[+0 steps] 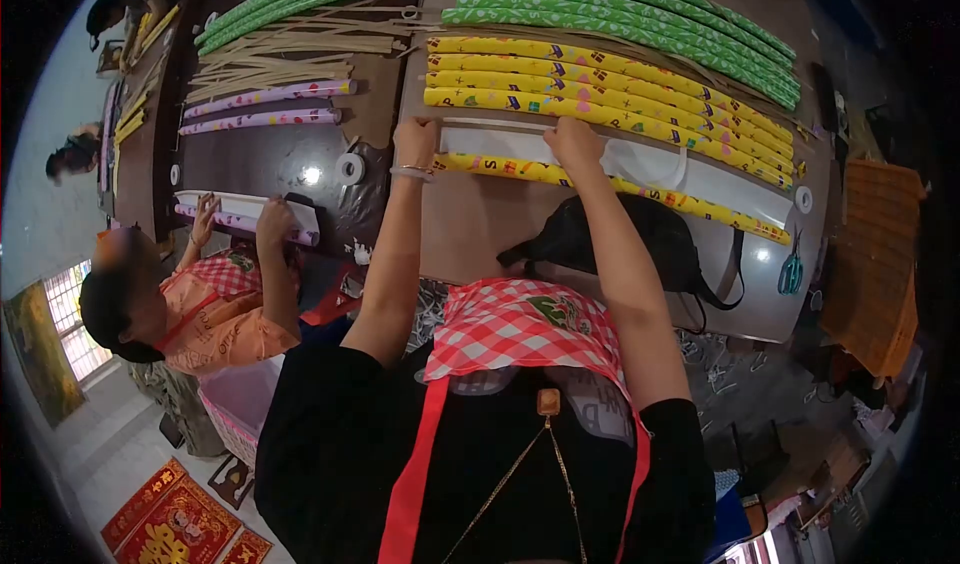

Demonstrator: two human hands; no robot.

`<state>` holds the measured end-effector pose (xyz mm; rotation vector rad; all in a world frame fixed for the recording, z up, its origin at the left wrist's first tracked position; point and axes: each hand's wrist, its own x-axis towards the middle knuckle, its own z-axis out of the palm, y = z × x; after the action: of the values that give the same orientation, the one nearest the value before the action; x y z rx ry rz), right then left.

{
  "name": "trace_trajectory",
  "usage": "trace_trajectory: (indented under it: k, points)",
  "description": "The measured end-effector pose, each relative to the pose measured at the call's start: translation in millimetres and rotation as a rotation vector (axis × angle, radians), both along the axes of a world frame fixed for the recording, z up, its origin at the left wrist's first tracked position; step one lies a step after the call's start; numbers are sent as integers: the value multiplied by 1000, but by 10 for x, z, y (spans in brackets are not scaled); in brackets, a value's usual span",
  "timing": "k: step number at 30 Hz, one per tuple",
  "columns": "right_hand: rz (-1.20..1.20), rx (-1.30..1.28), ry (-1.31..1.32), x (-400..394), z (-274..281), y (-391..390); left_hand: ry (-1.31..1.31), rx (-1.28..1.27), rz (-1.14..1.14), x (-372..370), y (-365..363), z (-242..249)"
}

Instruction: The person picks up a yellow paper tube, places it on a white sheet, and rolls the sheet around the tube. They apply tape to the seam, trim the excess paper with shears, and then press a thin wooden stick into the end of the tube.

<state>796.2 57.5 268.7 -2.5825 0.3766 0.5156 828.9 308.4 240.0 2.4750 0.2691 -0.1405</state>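
In front of me a partly unrolled sheet of wrapping paper (640, 159) lies white side up, its yellow printed roll (660, 197) along the near side. My left hand (417, 144) is closed at the sheet's far left corner. My right hand (577, 146) is closed farther along the same far edge. A thin pale strip (500, 124) runs taut between my hands, and I cannot make out whether it is stuck to the paper. A loose whitish strip (682, 172) curves over the sheet right of my right hand.
Yellow rolls (600, 89) and green rolls (620, 14) lie beyond the sheet. A black bag (630, 244), scissors (790, 272) and a tape roll (803, 199) are nearer. At left, a co-worker (200, 304) handles a purple roll (245, 222).
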Motion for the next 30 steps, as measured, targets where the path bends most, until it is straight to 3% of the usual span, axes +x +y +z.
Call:
trace_trajectory:
  k: [4, 6, 7, 9, 11, 13, 17, 30]
  points:
    - [-14, 3, -24, -2, -11, 6, -96, 103, 162, -80, -30, 80]
    - [-10, 18, 35, 11, -3, 8, -631, 299, 136, -174, -193, 150]
    - [-11, 18, 35, 14, -15, 13, -650, 210, 46, -253, -355, 271]
    - [-4, -12, -13, -2, -46, 18, -417, -71, -215, -439, -656, 295]
    - [-2, -23, -23, -24, -14, 23, -228, -141, -370, -580, -1019, 409]
    - [-4, -34, -41, -20, 6, 17, -387, -199, -497, -604, -1267, 368]
    - [2, -23, -7, -9, -34, 0, -261, -92, -499, -612, -1418, 214]
    - [30, -64, 5, -16, -10, -52, -276, 140, -626, -647, -1388, 209]
